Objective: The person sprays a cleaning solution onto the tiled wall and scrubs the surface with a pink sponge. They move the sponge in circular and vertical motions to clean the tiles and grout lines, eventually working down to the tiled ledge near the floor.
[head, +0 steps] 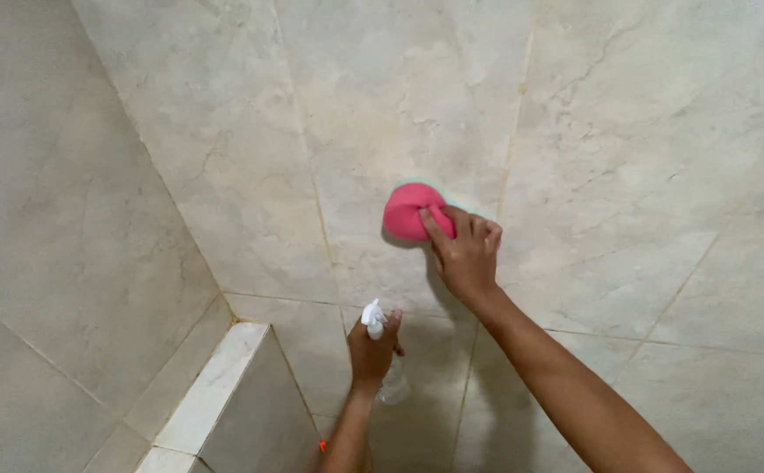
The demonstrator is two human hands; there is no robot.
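Observation:
My right hand (465, 254) presses a pink sponge (406, 213) with a green edge flat against the beige marble-look tiled wall (627, 149), fingers curled over the sponge's right side. Lower down, my left hand (371, 350) grips a clear spray bottle with a white trigger head (373, 317), held upright close to the wall. The bottle's lower part (394, 385) shows below my fingers.
A side wall (58, 219) meets the tiled wall at a corner on the left. A low tiled ledge (215, 385) with a pale top juts out at the bottom left. Grout lines cross the wall below the sponge.

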